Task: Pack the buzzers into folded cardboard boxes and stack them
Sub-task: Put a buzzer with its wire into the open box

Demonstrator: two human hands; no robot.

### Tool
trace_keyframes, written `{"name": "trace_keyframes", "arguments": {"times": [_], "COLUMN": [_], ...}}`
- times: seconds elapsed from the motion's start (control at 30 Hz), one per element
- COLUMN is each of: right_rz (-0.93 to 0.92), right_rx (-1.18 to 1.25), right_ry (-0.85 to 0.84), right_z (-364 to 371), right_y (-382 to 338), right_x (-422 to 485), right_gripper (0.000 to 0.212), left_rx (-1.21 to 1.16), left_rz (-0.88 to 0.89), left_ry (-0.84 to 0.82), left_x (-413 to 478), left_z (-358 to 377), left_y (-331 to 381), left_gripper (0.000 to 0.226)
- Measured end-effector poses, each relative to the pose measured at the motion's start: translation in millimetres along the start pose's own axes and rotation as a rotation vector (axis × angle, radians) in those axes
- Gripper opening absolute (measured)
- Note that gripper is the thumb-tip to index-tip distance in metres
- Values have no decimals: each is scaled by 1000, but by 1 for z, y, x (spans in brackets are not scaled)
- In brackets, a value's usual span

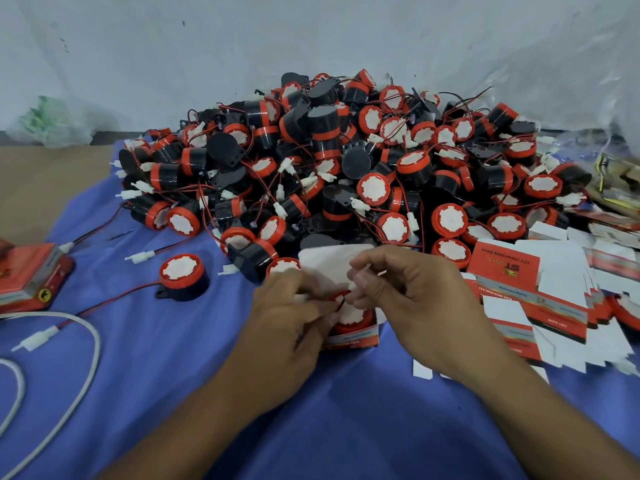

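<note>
A big pile of black-and-red buzzers (346, 161) with red wires and white plugs fills the back of the blue cloth. In front of it stands a small open cardboard box (356, 336) with a buzzer (351, 317) sitting inside, red rim and white face up. The box's white lid flap (322, 261) stands up behind it. My left hand (287, 320) grips the box's left side and pinches the buzzer's thin wire at the rim. My right hand (401, 289) pinches the same wire just above the box. One loose buzzer (183, 277) lies to the left.
Flat unfolded boxes (530, 299) lie in a heap at the right. Closed red boxes (31, 278) are stacked at the left edge. A white cable (86, 341) loops over the blue cloth (346, 410) at the front left. A plastic bag (52, 119) sits at the back left.
</note>
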State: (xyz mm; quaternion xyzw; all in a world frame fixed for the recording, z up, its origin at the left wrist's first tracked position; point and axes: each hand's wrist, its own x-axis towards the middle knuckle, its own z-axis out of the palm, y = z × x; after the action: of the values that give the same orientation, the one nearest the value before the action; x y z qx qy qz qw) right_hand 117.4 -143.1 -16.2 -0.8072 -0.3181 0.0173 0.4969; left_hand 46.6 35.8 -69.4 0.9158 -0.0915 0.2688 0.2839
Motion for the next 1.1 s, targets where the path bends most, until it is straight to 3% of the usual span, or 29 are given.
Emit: {"name": "trace_keyframes", "arguments": {"times": [0.07,0.17,0.33,0.43,0.6,0.73,0.93,1.0,1.1], "right_rz": [4,-3,-347,-403,-433,-433,-430,-336,-349], "right_rx": [36,73,-358,-460,-573,-505,-463,-388,-385], "right_ry": [28,29,28,-44,-172,-227,-259,-255,-257], "right_z": [3,11,21,22,20,21,25,24,25], "right_y": [3,5,8,10,9,3,2,5,6], "right_x": [-1,-3,-4,-4,-2,-5,-7,-7,-10], "right_gripper": [16,16,16,25,35,24,32,27,23], "left_rx": [15,-216,-545,-491,-611,-571,-546,-576,-665], "left_rz": [-86,-256,-546,-542,-608,-637,-630,-620,-605], "left_ry": [22,50,97,94,113,184,155,121,62], "left_x": [0,-1,2,0,-1,-4,-4,-6,-8], "left_z": [-3,-3,-3,-5,-5,-2,-1,-1,-1], "left_y": [1,3,1,-1,1,4,7,8,8], "left_gripper": [24,26,33,26,40,42,37,43,62]}}
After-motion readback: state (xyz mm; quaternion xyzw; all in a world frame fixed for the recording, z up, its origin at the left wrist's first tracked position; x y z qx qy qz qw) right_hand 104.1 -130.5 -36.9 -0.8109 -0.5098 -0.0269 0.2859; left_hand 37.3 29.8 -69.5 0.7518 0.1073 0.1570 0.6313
